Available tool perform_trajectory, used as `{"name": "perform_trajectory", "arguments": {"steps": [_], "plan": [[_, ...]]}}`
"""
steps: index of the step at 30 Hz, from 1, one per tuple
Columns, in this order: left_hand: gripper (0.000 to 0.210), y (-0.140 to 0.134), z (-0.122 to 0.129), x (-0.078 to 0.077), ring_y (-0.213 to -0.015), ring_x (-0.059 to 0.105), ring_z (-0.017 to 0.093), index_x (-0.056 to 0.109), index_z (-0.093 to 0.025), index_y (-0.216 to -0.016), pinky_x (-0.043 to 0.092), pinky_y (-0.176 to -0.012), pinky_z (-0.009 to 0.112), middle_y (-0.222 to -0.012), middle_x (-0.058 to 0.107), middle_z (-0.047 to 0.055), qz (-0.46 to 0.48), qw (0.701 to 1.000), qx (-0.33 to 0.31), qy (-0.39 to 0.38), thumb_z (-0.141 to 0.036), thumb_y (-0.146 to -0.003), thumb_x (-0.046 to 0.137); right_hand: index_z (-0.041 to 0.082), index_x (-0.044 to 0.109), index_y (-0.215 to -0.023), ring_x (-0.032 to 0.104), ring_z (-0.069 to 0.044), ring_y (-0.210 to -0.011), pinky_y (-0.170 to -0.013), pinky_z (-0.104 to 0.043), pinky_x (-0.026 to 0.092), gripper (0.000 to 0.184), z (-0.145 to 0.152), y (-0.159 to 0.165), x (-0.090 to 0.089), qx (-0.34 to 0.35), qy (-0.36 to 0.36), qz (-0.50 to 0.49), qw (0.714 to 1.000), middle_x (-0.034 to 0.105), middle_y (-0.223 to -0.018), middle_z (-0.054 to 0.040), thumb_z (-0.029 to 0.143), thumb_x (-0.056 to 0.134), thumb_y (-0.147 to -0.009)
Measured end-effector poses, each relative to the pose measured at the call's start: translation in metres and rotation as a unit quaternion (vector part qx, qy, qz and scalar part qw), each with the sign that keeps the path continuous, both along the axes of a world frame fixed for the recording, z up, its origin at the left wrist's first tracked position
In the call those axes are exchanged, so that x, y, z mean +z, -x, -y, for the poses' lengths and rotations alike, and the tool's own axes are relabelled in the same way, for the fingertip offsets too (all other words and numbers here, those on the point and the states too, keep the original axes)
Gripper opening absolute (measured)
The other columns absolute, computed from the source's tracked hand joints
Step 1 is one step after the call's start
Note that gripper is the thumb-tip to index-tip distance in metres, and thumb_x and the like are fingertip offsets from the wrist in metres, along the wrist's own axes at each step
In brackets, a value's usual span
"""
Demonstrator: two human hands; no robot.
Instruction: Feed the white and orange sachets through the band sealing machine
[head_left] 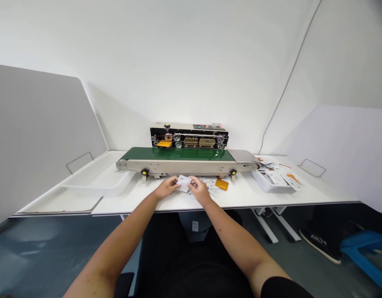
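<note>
Between both hands is a small white packet point(183, 183) with dark print, held above the table's front part. My left hand point(166, 187) pinches its left edge, and the fingers of my right hand point(199, 190) close on its right edge. Several printed white packets point(213, 188) lie on the table just right of and under my hands. Beside them rests an orange packet point(222, 184). Directly behind my hands stands a band sealing machine with a green conveyor belt point(178, 154). Another orange packet point(164, 143) sits at the left end of its roller unit point(191, 138).
To the right, a white bin point(273, 187) overflows with printed packets. A translucent tray point(100, 184) stands at the left on the white table point(240, 198). Partition panels point(38, 136) flank the table. A shoe point(321, 246) and a blue stool point(367, 252) are on the floor at right.
</note>
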State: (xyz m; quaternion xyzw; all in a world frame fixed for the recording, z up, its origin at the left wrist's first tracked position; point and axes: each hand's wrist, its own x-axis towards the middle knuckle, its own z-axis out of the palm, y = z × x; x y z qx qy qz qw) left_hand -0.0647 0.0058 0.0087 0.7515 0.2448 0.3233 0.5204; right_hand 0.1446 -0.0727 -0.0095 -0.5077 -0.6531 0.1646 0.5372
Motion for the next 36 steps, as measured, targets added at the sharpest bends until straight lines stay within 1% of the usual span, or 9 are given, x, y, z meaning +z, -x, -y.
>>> {"name": "perform_trajectory", "arguments": {"steps": [4, 10, 15, 21, 27, 30, 32, 34, 36], "plan": [[0.055, -0.001, 0.0, -0.004, -0.077, 0.066, 0.019, 0.054, -0.016, -0.114, 0.051, -0.069, 0.03, -0.096, 0.068, 0.007, 0.016, 0.998, -0.033, 0.058, -0.049, -0.076, 0.078, 0.024, 0.065, -0.119, 0.067, -0.017, -0.076, -0.071, -0.028, 0.054, 0.036, -0.006, 0.0, -0.006, 0.029, 0.044, -0.057, 0.997, 0.075, -0.095, -0.0014, 0.035, 0.062, -0.085], [0.07, 0.005, 0.0, 0.0, -0.099, 0.062, 0.022, 0.049, -0.018, -0.13, 0.05, -0.079, 0.03, -0.115, 0.063, 0.01, 0.05, 0.997, -0.048, 0.021, -0.044, -0.074, 0.082, 0.024, 0.073, -0.109, 0.068, -0.02, -0.085, -0.081, -0.033, 0.054, 0.027, -0.011, -0.003, -0.01, 0.038, 0.026, -0.038, 0.998, 0.074, -0.101, -0.0041, 0.031, 0.054, -0.09], [0.068, 0.006, 0.0, 0.0, -0.087, 0.064, 0.019, 0.049, -0.017, -0.132, 0.05, -0.074, 0.028, -0.098, 0.066, 0.006, 0.031, 0.995, -0.076, 0.059, -0.044, -0.077, 0.079, 0.026, 0.076, -0.104, 0.067, -0.021, -0.1, -0.093, -0.035, 0.05, 0.025, -0.007, -0.001, -0.003, 0.049, -0.006, 0.045, 0.998, 0.074, -0.105, -0.0035, 0.026, 0.055, -0.091], [0.058, 0.004, -0.004, -0.004, -0.062, 0.062, 0.013, 0.052, -0.017, -0.111, 0.043, -0.054, 0.021, -0.077, 0.066, 0.0, 0.029, 0.996, -0.016, 0.082, -0.046, -0.071, 0.082, 0.025, 0.076, -0.104, 0.068, -0.021, -0.09, -0.081, -0.032, 0.053, 0.025, -0.006, 0.0, -0.004, 0.011, 0.04, 0.024, 0.999, 0.075, -0.095, -0.003, 0.03, 0.056, -0.089], [0.052, 0.006, -0.004, -0.006, -0.046, 0.054, 0.009, 0.043, -0.021, -0.101, 0.037, -0.043, 0.016, -0.066, 0.064, -0.004, 0.034, 0.995, -0.037, 0.09, -0.045, -0.074, 0.081, 0.025, 0.076, -0.108, 0.067, -0.02, -0.083, -0.079, -0.031, 0.052, 0.027, 0.0, 0.002, 0.001, 0.02, 0.033, 0.079, 0.996, 0.075, -0.097, -0.0045, 0.03, 0.059, -0.088], [0.053, 0.006, -0.003, -0.007, -0.045, 0.054, 0.009, 0.041, -0.021, -0.1, 0.037, -0.042, 0.016, -0.063, 0.063, -0.006, 0.037, 0.994, -0.043, 0.09, -0.043, -0.073, 0.082, 0.025, 0.076, -0.11, 0.067, -0.022, -0.087, -0.082, -0.032, 0.05, 0.029, 0.001, 0.002, 0.011, 0.053, 0.036, 0.156, 0.986, 0.075, -0.099, -0.0049, 0.029, 0.067, -0.082], [0.057, 0.005, -0.003, -0.007, -0.046, 0.057, 0.011, 0.043, -0.021, -0.107, 0.039, -0.044, 0.017, -0.064, 0.064, -0.005, 0.032, 0.995, -0.049, 0.084, -0.042, -0.072, 0.082, 0.024, 0.077, -0.107, 0.066, -0.021, -0.079, -0.077, -0.031, 0.05, 0.029, -0.004, -0.004, 0.025, 0.076, 0.083, 0.171, 0.979, 0.075, -0.09, -0.0038, 0.029, 0.069, -0.079], [0.062, 0.006, -0.003, -0.005, -0.049, 0.06, 0.012, 0.043, -0.02, -0.117, 0.041, -0.046, 0.019, -0.069, 0.067, -0.003, 0.033, 0.996, -0.047, 0.07, -0.042, -0.074, 0.081, 0.022, 0.078, -0.104, 0.064, -0.019, -0.069, -0.068, -0.029, 0.049, 0.029, -0.015, -0.021, 0.046, 0.095, 0.128, 0.131, 0.978, 0.074, -0.082, -0.0027, 0.03, 0.069, -0.077], [0.065, 0.007, -0.002, -0.003, -0.052, 0.062, 0.012, 0.041, -0.019, -0.125, 0.043, -0.048, 0.02, -0.075, 0.07, 0.001, 0.036, 0.997, -0.039, 0.059, -0.043, -0.077, 0.078, 0.019, 0.077, -0.105, 0.063, -0.017, -0.067, -0.064, -0.027, 0.049, 0.032, -0.029, -0.05, 0.074, 0.068, 0.112, 0.038, 0.991, 0.074, -0.084, -0.0034, 0.033, 0.067, -0.077]]}}
